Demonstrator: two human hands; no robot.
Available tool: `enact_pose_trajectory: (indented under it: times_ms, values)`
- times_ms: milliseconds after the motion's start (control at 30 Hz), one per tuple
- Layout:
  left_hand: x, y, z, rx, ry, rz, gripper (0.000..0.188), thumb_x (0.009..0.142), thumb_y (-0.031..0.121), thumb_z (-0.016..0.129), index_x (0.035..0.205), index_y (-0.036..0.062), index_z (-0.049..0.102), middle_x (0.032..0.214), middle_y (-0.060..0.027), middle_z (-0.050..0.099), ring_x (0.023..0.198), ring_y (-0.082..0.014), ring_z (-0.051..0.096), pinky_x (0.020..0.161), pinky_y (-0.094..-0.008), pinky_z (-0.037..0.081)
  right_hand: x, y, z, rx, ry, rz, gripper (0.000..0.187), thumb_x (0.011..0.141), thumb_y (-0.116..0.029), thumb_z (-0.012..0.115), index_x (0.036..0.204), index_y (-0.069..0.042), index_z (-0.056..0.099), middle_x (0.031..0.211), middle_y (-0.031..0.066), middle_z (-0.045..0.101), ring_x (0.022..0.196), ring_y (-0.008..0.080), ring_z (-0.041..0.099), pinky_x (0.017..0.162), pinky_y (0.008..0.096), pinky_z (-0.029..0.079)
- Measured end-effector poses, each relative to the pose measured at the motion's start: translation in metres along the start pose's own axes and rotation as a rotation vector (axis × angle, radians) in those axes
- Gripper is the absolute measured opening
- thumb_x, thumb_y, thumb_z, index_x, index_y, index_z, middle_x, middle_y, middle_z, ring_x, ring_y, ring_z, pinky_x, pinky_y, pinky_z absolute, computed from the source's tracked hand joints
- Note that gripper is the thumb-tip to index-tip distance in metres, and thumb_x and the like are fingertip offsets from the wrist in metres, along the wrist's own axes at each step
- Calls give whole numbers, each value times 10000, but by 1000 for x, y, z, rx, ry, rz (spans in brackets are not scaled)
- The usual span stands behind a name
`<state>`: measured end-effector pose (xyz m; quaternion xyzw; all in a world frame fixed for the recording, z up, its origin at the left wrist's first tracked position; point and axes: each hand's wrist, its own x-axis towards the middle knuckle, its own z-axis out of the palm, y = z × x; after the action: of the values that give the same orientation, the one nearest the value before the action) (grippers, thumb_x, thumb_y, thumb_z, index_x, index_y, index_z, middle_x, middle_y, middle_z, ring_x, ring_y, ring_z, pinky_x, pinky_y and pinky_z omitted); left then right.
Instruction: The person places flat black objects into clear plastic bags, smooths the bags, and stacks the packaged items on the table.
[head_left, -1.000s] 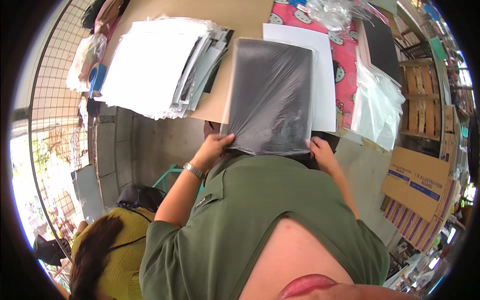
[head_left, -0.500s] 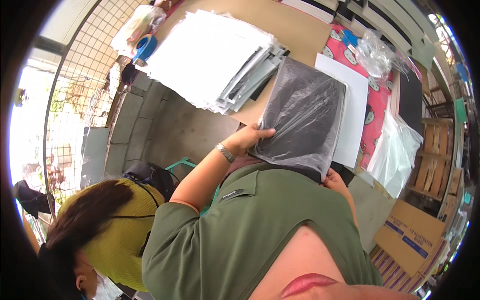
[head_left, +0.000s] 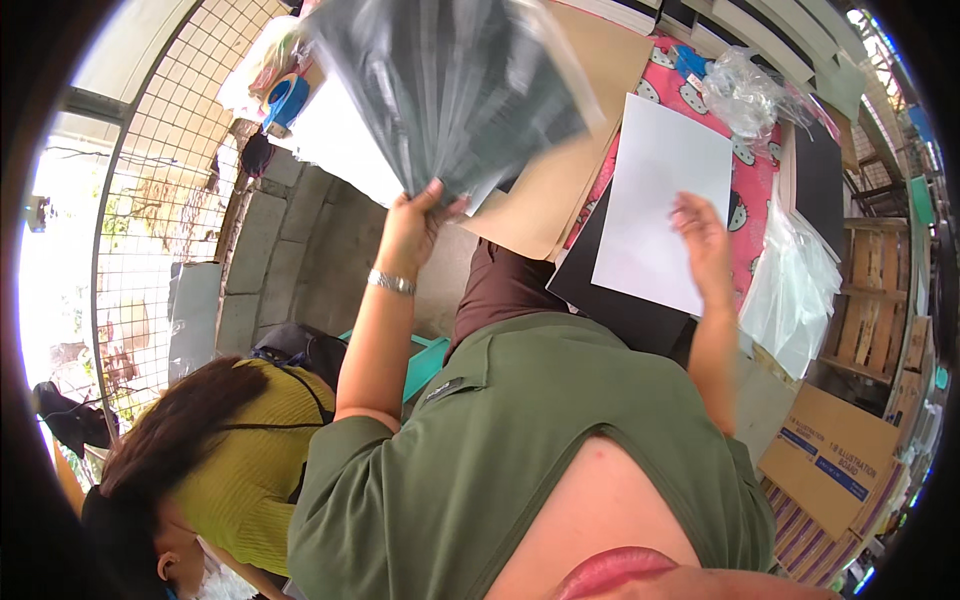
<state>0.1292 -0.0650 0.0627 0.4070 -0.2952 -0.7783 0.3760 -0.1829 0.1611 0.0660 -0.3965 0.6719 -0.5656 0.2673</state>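
My left hand (head_left: 418,225) grips the near corner of a black board in a clear plastic sleeve (head_left: 450,95). The sleeved board hangs tilted over the pile of white sheets (head_left: 345,150) and hides most of it; its outer edge is smeared by motion. My right hand (head_left: 703,232) is free, its fingers apart and slightly blurred, over the right edge of a white sheet (head_left: 660,200). Beneath that sheet lies a black board (head_left: 590,265), showing at the left and near sides.
Crumpled clear plastic (head_left: 745,95) and a blue tape dispenser (head_left: 690,62) lie on the pink patterned cover (head_left: 675,90). Clear plastic sleeves (head_left: 795,290) hang at the table's right edge. Another blue tape dispenser (head_left: 287,100) is at far left. A person in yellow-green (head_left: 245,460) bends at my left.
My left hand has carried the sleeved board up and left over the white pile. My right hand has let go of it and moved up beside the white sheet, which is now uncovered.
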Motion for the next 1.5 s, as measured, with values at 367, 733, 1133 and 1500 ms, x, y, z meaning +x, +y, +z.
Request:
enact_pose_trajectory:
  times_ms: [367,733,1133,1500]
  values:
    - [117,-27,-33,-462,278,-20,159,891,13,487,968,-114,432,985,-183,507,850,-318,591,754,-386,596,-14,154,-427,-493,1236,404,440,791,-275,640,1145,-23,571,1071,146,585,964,240,575,787,331,461]
    - [8,-34,-6,715,792,279,679,769,173,648,1335,28,302,1350,-161,215,1203,-291,340,984,-402,320,-33,102,-297,-513,-21,853,360,818,-293,600,1075,-41,603,694,24,576,492,85,400,469,220,315]
    - [-7,-48,20,568,184,452,242,781,83,611,1018,33,616,1244,-142,471,1210,-226,391,999,-330,282,-48,185,-254,-1029,315,376,400,710,-203,666,1065,-33,595,938,202,644,903,311,620,797,369,471]
    - [-5,-60,35,574,68,469,143,847,60,521,948,16,612,1098,-63,579,952,-114,509,813,-250,375,-45,83,-298,-1015,970,114,286,794,-141,612,1044,-2,609,1070,189,607,908,291,606,843,337,444]
